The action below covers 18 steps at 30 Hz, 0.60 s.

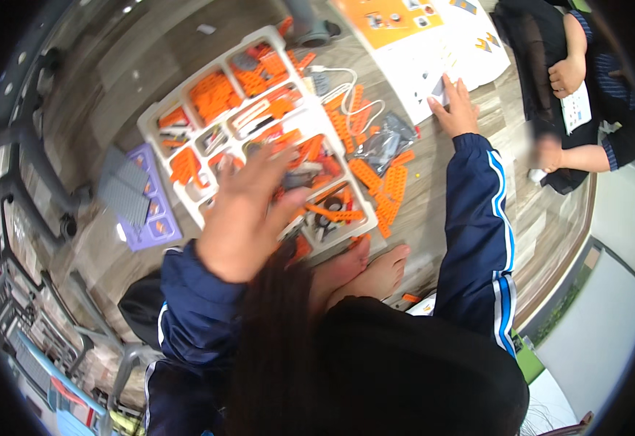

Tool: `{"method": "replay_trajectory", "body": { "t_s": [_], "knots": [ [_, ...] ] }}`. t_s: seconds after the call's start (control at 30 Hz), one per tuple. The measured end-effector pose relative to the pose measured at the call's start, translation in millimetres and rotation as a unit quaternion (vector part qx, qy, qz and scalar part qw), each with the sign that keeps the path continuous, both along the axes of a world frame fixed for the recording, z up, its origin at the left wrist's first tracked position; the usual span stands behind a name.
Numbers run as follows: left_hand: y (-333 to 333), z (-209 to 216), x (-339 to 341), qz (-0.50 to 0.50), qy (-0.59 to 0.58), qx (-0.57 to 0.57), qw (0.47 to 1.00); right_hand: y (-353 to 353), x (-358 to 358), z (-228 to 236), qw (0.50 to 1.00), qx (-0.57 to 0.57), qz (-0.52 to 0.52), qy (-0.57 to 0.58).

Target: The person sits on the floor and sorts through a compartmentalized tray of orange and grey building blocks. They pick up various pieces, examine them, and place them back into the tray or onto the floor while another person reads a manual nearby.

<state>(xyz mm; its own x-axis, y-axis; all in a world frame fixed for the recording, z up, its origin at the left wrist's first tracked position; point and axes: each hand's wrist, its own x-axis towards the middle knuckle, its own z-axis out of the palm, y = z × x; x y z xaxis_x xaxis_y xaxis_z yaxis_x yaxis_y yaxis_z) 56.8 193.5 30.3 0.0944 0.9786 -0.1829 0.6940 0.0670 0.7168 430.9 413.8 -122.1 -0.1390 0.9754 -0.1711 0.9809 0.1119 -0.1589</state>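
Over the near part of a white compartment tray (152,120), my left hand (248,211) hangs with its fingers spread, blurred by motion. It hides some of the compartments beneath. Orange building bricks (212,94), some grey pieces and small black wheels fill the tray. To the right, my right hand (457,109) rests on the lower edge of an instruction sheet (404,62) with orange and white pages, fingers stretched out. Neither hand appears to hold a thing.
Loose orange beams (390,192), a white cable (350,91) and a plastic bag of grey parts (386,142) lie right of the tray. A purple tray (161,218) with grey plates (125,185) is at left. Another person (568,73) sits at right holding a paper. Chairs line the left.
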Motion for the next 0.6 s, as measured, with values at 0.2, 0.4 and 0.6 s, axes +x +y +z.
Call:
{"method": "replay_trajectory", "body": {
  "t_s": [0.2,0.4,0.6],
  "knots": [
    [-74.4,-17.9,-94.5,0.149,0.108,-0.004,0.983,-56.7,-65.0,60.9,0.983,0.107,0.056,0.14],
    [-78.2,-57.1,-105.6,0.196,0.027,0.067,0.978,-117.9,-150.0,99.2,0.958,-0.11,0.106,0.242],
    [-47.9,-102.9,-106.4,0.148,0.145,0.175,0.962,-169.1,-216.2,77.9,0.879,-0.009,0.396,0.264]
  ]
}}
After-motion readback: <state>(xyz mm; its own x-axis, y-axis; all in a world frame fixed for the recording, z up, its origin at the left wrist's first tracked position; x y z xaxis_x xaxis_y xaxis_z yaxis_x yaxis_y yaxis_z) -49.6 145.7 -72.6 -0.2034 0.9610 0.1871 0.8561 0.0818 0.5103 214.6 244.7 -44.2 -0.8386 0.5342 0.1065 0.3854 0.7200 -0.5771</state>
